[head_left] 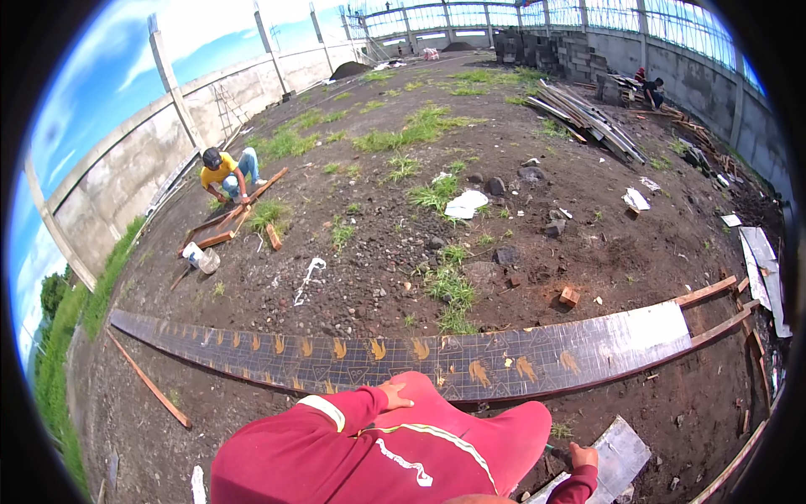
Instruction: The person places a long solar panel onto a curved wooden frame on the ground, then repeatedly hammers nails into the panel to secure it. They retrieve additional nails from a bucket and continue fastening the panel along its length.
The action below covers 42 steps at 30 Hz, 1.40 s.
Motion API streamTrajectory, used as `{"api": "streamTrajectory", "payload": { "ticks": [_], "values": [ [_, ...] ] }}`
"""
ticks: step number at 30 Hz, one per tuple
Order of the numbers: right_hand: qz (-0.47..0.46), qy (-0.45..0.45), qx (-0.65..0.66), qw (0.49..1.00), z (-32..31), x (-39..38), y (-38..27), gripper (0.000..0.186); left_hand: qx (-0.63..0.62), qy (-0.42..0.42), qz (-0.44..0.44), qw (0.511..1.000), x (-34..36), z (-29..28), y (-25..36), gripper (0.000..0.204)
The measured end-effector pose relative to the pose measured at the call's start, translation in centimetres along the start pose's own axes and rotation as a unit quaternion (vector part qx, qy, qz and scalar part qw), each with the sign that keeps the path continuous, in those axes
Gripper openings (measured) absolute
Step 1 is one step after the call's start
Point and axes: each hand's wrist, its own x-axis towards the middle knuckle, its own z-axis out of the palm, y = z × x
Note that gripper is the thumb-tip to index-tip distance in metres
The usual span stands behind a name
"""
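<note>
Outdoors, hands (pixel 396 396) (pixel 583 456) apart, long patterned panel (pixel 403 363)

White bucket (pixel 200 258) near crouching co-worker (pixel 222 173); plank pile (pixel 588 122); grey block stack (pixel 579 57); concrete wall (pixel 693 76).

Long-sleeved top (pixel 294 458), deep red. Left sleeve (pixel 359 406) same red, wide white band (pixel 323 412) around it, slightly curved. Right sleeve (pixel 576 485) also red, darker, only a short part visible. Pale stripe (pixel 457 443) with yellowish edging curves across the front. Nearer, a white wavy print (pixel 401 456), broken shapes, ends in a small white patch at right; detail blurry. Trousers (pixel 483 420) red, brighter, pinkish in sun, plain. Left grip (pixel 396 396) and right grip (pixel 582 456) bare.
</note>
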Motion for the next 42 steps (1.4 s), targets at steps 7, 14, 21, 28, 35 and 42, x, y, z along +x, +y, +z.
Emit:
{"api": "streamTrajectory", "payload": {
  "ticks": [7,14,21,28,35,42],
  "values": [
    [0.003,0.025,-0.001,1.0,1.0,0.3,1.3,0.044,0.001,0.001,-0.01,1.0,0.4,0.4,-0.1,0.092],
    [0.035,-0.049,0.006,0.998,0.8,1.4,1.4,0.046,0.085,-0.049,0.078,0.992,-2.0,-1.3,-1.4,0.074],
    [0.065,-0.059,0.001,0.996,0.0,0.0,-0.1,0.049,0.137,-0.196,-0.001,0.971,-13.9,-8.8,-2.4,0.036],
    [0.097,-0.105,-0.008,0.99,-1.4,-1.1,-1.3,0.052,-0.053,-0.081,0.029,0.995,-14.9,-3.3,-8.8,0.03],
    [0.107,-0.119,0.013,0.987,-1.1,-0.6,-0.5,0.052,0.017,-0.026,-0.077,0.997,-6.9,5.3,-14.2,0.029],
    [0.087,-0.118,0.041,0.988,-0.9,-0.1,0.0,0.048,0.071,-0.024,-0.128,0.989,-5.5,7.2,-15.4,0.028]
  ]
}}
